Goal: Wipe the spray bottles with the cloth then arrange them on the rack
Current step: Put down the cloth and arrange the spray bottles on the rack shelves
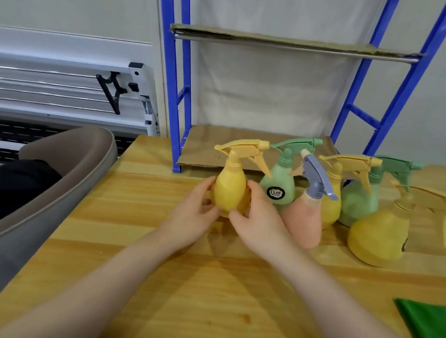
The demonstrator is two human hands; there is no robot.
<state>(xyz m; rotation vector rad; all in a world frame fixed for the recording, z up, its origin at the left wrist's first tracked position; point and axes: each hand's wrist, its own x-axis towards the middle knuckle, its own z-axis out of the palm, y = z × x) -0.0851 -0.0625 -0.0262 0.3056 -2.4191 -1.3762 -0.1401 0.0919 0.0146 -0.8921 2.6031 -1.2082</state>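
On wooden table (157, 243), before blue rack (169, 84): yellow spray bottle (229, 193) upright, nozzle pointing right. Left hand (188, 219) and right hand (260, 219) both curl round its body from either side. 5 more bottles cluster just right. Green cloth (433, 332) lies at table's near right edge, well apart from hands.

Bright, even indoor light falls from above, leaving only soft, faint shadows under the forearms on the tabletop (154, 283). No strong glare. The picture is slightly soft overall, more blurred toward the far right bottles. Wide-angle distortion bends the rack (169, 84) uprights outward.
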